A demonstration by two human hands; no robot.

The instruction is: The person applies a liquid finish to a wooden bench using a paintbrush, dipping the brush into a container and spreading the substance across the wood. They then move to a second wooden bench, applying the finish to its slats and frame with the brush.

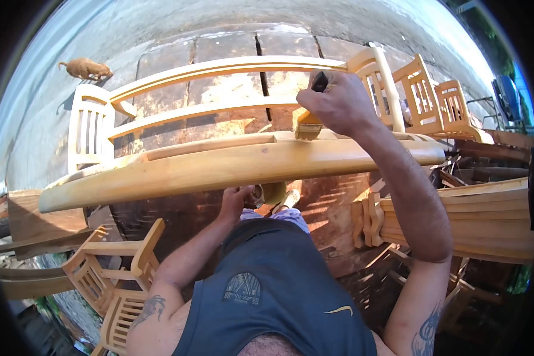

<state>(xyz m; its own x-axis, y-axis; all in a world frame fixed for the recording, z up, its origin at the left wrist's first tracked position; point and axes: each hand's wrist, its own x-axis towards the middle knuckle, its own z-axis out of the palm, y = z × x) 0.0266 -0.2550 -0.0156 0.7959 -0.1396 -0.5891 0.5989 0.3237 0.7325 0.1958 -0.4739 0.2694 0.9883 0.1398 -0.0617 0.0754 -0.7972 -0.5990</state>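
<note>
My right hand [338, 104] is closed round a paintbrush [308, 126], its black handle tip showing above the fist. The brush's bristles meet the upper edge of a long, pale varnished wooden rail [219, 163] on a bench-like frame. Below that rail, my left hand [234, 202] grips a small container [273, 193], partly hidden by the wood. Two thinner rails [231, 65] run behind, between slatted end panels [92, 127].
Slatted wooden chairs stand at the lower left [110, 279] and far right [424, 98]. Stacked curved wood pieces [457, 219] lie at right. A brown dog [86, 69] is on the ground at upper left. Large dark panels [225, 47] cover the floor beyond the frame.
</note>
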